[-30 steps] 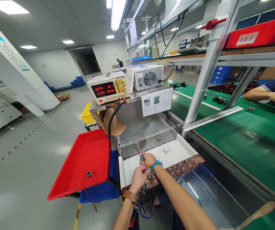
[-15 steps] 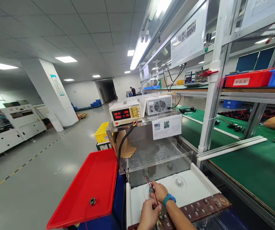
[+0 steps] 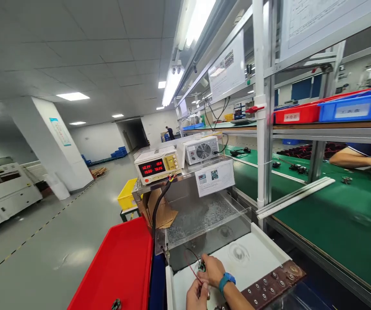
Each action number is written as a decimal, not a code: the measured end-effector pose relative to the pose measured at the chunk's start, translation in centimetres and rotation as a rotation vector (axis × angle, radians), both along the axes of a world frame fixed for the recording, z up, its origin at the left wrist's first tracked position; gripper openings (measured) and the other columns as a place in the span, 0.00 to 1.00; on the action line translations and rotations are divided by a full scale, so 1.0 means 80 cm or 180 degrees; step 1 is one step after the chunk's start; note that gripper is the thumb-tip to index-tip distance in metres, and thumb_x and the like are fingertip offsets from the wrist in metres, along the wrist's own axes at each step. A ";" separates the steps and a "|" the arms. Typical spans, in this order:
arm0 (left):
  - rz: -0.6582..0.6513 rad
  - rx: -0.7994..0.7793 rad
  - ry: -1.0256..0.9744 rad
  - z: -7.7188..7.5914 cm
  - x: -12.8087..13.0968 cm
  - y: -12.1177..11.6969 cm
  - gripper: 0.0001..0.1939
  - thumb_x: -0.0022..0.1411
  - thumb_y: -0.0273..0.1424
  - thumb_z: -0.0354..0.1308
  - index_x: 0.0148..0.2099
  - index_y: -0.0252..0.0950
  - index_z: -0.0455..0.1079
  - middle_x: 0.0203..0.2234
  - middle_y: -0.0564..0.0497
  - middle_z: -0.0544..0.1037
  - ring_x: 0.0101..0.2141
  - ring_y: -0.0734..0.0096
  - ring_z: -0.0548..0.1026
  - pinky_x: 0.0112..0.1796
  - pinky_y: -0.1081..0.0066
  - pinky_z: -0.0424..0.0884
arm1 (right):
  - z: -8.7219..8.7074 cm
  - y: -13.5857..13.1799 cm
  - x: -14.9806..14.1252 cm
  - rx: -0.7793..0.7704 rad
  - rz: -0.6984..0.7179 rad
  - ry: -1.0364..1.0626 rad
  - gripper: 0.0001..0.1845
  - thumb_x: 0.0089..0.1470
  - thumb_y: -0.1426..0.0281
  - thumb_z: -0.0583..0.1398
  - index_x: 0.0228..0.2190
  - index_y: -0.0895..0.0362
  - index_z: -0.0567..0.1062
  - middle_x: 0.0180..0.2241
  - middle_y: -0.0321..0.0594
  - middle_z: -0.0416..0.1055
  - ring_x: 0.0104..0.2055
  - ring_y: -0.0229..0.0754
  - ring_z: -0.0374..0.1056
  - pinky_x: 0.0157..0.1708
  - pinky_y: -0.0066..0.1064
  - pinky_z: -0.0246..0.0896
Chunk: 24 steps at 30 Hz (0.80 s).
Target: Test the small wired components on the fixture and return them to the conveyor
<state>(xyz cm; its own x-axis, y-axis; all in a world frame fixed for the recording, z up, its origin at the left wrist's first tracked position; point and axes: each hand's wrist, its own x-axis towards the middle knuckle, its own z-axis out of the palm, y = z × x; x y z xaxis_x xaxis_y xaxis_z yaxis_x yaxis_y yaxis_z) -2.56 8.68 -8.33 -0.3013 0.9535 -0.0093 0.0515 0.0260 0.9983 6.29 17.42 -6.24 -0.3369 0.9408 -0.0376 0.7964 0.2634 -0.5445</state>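
Observation:
My right hand (image 3: 212, 271), with a blue wristband (image 3: 227, 282), is closed around a small round part with a green board (image 3: 201, 266), perhaps a motor stator. Thin wires (image 3: 191, 266), one red and one dark, loop out of that part. My left hand (image 3: 197, 295) sits just below and pinches the red wire between thumb and fingers. Both hands are above the white tray (image 3: 253, 254), near the brown board with metal eyelets (image 3: 269, 284). A similar round part (image 3: 116, 304) lies in the red tray (image 3: 117, 254) at the left.
A power supply with red digits (image 3: 156, 165) and a grey unit with a fan (image 3: 202, 148) stand on a metal shelf. A clear panel (image 3: 209, 230) borders the white tray's far side. Right is a green bench (image 3: 321, 224), where another person's arm (image 3: 360, 157) rests.
The view has turned right and tilted upward. The round part stays in my right hand, while the wires now arch out to its left. My left hand still pinches the red wire.

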 end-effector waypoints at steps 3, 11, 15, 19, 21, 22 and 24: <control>0.0419 -0.0176 -0.0026 0.003 -0.006 0.003 0.36 0.39 0.66 0.58 0.31 0.37 0.72 0.16 0.53 0.71 0.20 0.69 0.68 0.23 0.69 0.63 | 0.023 -0.002 0.023 0.0184 -0.0574 0.0508 0.13 0.49 0.64 0.63 0.37 0.54 0.73 0.32 0.39 0.77 0.37 0.46 0.72 0.32 0.29 0.52; -0.0599 -0.0049 -0.0582 0.144 0.109 0.066 0.44 0.40 0.56 0.67 0.53 0.30 0.69 0.42 0.37 0.81 0.41 0.61 0.79 0.40 0.67 0.75 | 0.084 -0.004 0.258 0.0866 -0.2514 0.1171 0.13 0.50 0.58 0.62 0.33 0.54 0.73 0.24 0.35 0.71 0.27 0.42 0.67 0.26 0.29 0.50; -0.1451 0.0617 -0.0770 0.235 0.182 0.081 0.40 0.54 0.49 0.63 0.64 0.38 0.60 0.65 0.39 0.63 0.61 0.59 0.67 0.60 0.63 0.65 | 0.095 -0.022 0.415 0.1167 -0.3673 0.0866 0.20 0.51 0.53 0.61 0.37 0.56 0.74 0.28 0.41 0.74 0.31 0.46 0.70 0.28 0.31 0.55; -0.1443 0.0309 -0.0360 0.208 0.184 0.082 0.34 0.52 0.47 0.64 0.58 0.37 0.69 0.60 0.39 0.70 0.60 0.51 0.67 0.61 0.55 0.64 | 0.085 -0.036 0.539 0.0893 -0.4574 0.0320 0.23 0.50 0.55 0.63 0.42 0.57 0.76 0.36 0.49 0.76 0.40 0.53 0.72 0.33 0.34 0.59; -0.1349 -0.0081 -0.0045 0.159 0.165 0.078 0.30 0.46 0.47 0.66 0.49 0.35 0.75 0.52 0.38 0.78 0.55 0.46 0.72 0.58 0.52 0.67 | 0.079 -0.034 0.584 0.0694 -0.4795 0.0221 0.23 0.51 0.58 0.64 0.45 0.58 0.76 0.40 0.52 0.76 0.43 0.55 0.72 0.35 0.35 0.60; -0.1406 -0.0225 0.0075 0.132 0.153 0.074 0.27 0.43 0.46 0.67 0.44 0.35 0.77 0.48 0.39 0.80 0.53 0.44 0.74 0.56 0.52 0.70 | 0.077 -0.031 0.601 0.0637 -0.4838 0.0224 0.23 0.52 0.60 0.63 0.47 0.58 0.75 0.41 0.54 0.76 0.44 0.55 0.72 0.37 0.35 0.61; -0.1186 -0.0332 0.0316 0.087 0.131 0.062 0.20 0.44 0.45 0.66 0.37 0.38 0.78 0.41 0.43 0.83 0.49 0.46 0.77 0.51 0.55 0.75 | 0.078 -0.020 0.627 0.0619 -0.4782 0.0328 0.24 0.54 0.65 0.61 0.52 0.60 0.73 0.44 0.55 0.76 0.46 0.55 0.72 0.40 0.36 0.61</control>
<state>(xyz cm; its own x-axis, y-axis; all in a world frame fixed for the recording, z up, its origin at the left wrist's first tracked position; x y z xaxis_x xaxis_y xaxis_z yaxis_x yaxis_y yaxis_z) 7.90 13.64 -1.41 0.0609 0.9931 -0.1002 0.1728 0.0884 0.9810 56.47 15.82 0.00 0.9164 0.3909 0.0867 0.3450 -0.6610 -0.6663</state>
